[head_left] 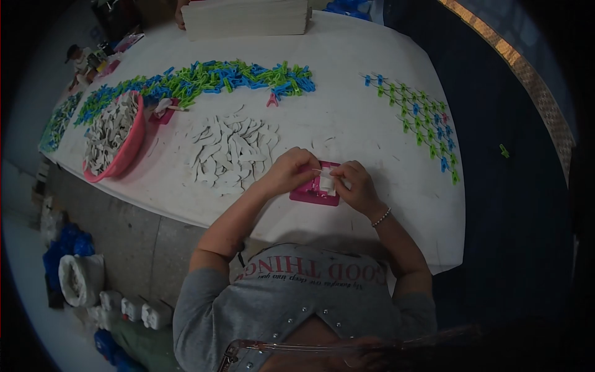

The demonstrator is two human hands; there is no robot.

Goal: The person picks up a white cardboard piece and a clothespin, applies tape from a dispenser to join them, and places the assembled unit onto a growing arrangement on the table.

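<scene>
Over a small pink tray at the table's near edge, my two hands work close together. My left hand is at the tray's left side, its fingers closed in a pinch on a thin whitish strip. At the right side my right hand has its fingertips pinched together beside a white block in the tray. What those fingertips hold is too small to make out. To the left of my hands lies a loose pile of grey-white strips.
A long heap of green and blue clothes pegs stretches across behind. A pink basin of grey-white pieces stands left. Linked pegs lie in rows at right. A pale box is at the far edge, with another person's hand beside it.
</scene>
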